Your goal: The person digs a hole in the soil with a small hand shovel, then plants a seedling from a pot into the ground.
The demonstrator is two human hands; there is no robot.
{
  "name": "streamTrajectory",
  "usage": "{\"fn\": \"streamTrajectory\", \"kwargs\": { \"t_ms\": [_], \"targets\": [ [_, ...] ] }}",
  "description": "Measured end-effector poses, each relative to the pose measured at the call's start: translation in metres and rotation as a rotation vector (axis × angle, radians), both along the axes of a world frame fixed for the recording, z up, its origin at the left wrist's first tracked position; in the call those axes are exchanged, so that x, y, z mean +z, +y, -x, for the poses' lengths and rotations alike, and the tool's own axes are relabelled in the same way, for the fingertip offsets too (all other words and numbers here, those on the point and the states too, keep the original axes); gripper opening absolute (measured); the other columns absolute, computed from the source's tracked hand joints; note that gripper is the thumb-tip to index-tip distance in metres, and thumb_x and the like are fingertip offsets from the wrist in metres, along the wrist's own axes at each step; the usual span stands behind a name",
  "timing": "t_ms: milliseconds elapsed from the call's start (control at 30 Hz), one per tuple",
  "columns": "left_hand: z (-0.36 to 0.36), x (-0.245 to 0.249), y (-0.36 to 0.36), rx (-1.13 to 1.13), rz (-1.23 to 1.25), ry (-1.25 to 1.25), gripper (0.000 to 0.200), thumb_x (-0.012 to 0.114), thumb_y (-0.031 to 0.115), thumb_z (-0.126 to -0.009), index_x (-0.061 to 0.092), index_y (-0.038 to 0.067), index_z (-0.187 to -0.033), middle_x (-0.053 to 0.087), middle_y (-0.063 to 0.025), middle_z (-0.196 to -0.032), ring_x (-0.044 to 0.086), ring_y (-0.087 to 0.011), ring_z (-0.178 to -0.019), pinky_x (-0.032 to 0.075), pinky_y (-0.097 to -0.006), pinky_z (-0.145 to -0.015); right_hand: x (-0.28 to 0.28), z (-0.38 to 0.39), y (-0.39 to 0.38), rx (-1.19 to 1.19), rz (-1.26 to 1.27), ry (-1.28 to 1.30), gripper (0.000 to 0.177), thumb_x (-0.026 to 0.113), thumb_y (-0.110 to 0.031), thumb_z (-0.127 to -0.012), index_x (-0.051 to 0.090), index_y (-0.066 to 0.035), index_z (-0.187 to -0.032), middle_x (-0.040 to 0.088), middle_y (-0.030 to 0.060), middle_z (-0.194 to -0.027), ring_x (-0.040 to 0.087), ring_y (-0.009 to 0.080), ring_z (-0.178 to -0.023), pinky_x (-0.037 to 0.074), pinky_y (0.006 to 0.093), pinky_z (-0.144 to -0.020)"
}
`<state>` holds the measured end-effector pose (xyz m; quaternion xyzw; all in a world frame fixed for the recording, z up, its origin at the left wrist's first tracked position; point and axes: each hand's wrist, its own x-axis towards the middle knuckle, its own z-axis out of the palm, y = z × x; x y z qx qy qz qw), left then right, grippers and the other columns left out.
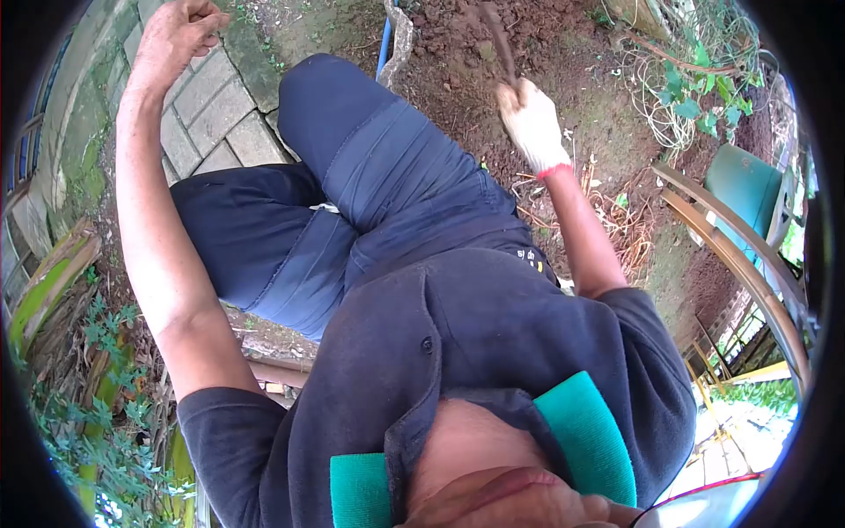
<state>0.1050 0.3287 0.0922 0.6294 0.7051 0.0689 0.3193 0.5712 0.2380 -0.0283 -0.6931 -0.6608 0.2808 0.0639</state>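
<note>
My left hand (180,40) is bare and raised over the grey paving bricks at the upper left. Its fingers are curled in, and nothing shows in them. A white knitted glove with a red cuff covers my right hand (531,126). That hand is closed around the lower end of a narrow dark brown tool (500,42), which points up over the loose reddish soil (444,66). The tool's far end runs to the top edge of the view, so its kind cannot be told. My bent legs in dark blue trousers (396,150) lie between the hands.
Grey paving bricks (209,116) border the soil on the left. A wavy-edged sheet with a blue pipe (385,40) stands at the top. Tangled pale string (664,114) and green leaves lie upper right. A green chair (744,189) with curved brown rails is at the right.
</note>
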Motion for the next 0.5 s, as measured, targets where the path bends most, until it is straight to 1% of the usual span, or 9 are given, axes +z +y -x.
{"fn": "streamTrajectory", "kwargs": {
  "t_ms": [33,100,167,233,300,367,400,433,500],
  "targets": [
    [0.002,0.000,0.001,0.010,-0.002,0.008,0.029,0.065,0.028,-0.087,0.068,0.001,-0.100,0.068,-0.0054,-0.084,0.065,-0.0119,-0.074,0.053,-0.0268,-0.069,-0.006,-0.006,-0.014,-0.010,-0.175,0.126,0.044,0.054,-0.041,-0.093,0.060,0.001,-0.104,0.065,0.0279,-0.085,0.064,0.0448,-0.086,0.051,0.0489,-0.076],
    [0.001,0.000,0.003,0.016,-0.006,0.030,0.030,0.065,0.028,-0.087,0.068,0.002,-0.101,0.068,-0.0052,-0.085,0.064,-0.0115,-0.075,0.053,-0.0264,-0.069,-0.034,-0.021,-0.022,-0.116,0.181,-0.053,0.045,0.053,-0.040,-0.092,0.062,0.003,-0.101,0.066,0.0293,-0.087,0.066,0.0428,-0.083,0.052,0.0482,-0.074],
    [-0.008,-0.003,0.003,0.013,-0.039,0.077,0.030,0.065,0.028,-0.087,0.068,0.002,-0.103,0.068,-0.0052,-0.085,0.064,-0.0116,-0.075,0.053,-0.0266,-0.069,-0.030,-0.031,-0.001,-0.203,0.580,0.056,0.045,0.053,-0.038,-0.090,0.066,0.005,-0.097,0.066,0.0265,-0.081,0.069,0.0370,-0.076,0.053,0.0430,-0.071],
    [-0.013,-0.003,-0.001,0.024,-0.035,0.081,0.031,0.065,0.027,-0.087,0.068,0.002,-0.104,0.068,-0.0051,-0.085,0.064,-0.0116,-0.075,0.052,-0.0267,-0.069,-0.009,-0.036,0.003,-0.172,0.414,0.105,0.047,0.052,-0.040,-0.090,0.065,0.005,-0.094,0.066,0.0246,-0.078,0.068,0.0354,-0.073,0.053,0.0416,-0.069],
    [-0.017,0.005,-0.001,0.046,-0.030,0.034,0.031,0.066,0.027,-0.087,0.068,0.002,-0.104,0.068,-0.0052,-0.085,0.064,-0.0117,-0.075,0.052,-0.0268,-0.069,0.000,-0.020,0.003,-0.226,0.148,0.074,0.047,0.051,-0.041,-0.091,0.063,0.005,-0.089,0.067,0.0264,-0.083,0.068,0.0380,-0.079,0.053,0.0436,-0.071],
    [-0.023,0.008,-0.005,0.062,-0.115,-0.017,0.027,0.065,0.025,-0.086,0.068,0.001,-0.097,0.065,-0.0060,-0.074,0.062,-0.0122,-0.068,0.050,-0.0281,-0.065,-0.026,-0.012,-0.005,-0.186,-0.180,0.015,0.048,0.050,-0.041,-0.091,0.062,0.006,-0.088,0.066,0.0276,-0.085,0.067,0.0396,-0.082,0.052,0.0451,-0.072],
    [-0.025,0.010,-0.007,0.065,-0.155,-0.038,0.025,0.065,0.024,-0.086,0.069,0.000,-0.094,0.064,-0.0064,-0.069,0.061,-0.0125,-0.064,0.049,-0.0288,-0.063,-0.042,-0.012,0.002,-0.152,0.030,0.017,0.047,0.052,-0.040,-0.091,0.062,0.006,-0.089,0.066,0.0279,-0.085,0.065,0.0437,-0.084,0.052,0.0479,-0.072],
    [-0.024,0.012,-0.008,0.057,-0.132,-0.002,0.026,0.066,0.024,-0.086,0.069,0.000,-0.096,0.065,-0.0058,-0.071,0.062,-0.0119,-0.065,0.050,-0.0279,-0.063,-0.058,-0.025,0.020,0.023,0.457,0.033,0.047,0.053,-0.040,-0.091,0.061,0.006,-0.089,0.066,0.0268,-0.083,0.065,0.0447,-0.082,0.052,0.0467,-0.071],
    [-0.022,0.013,-0.008,0.037,-0.070,0.066,0.027,0.067,0.023,-0.086,0.068,0.000,-0.100,0.066,-0.0044,-0.075,0.062,-0.0108,-0.067,0.051,-0.0262,-0.064,0.000,-0.010,0.036,-0.221,0.713,0.222,0.048,0.054,-0.040,-0.090,0.061,0.007,-0.090,0.066,0.0271,-0.084,0.065,0.0445,-0.083,0.052,0.0448,-0.073]
  ]
}}
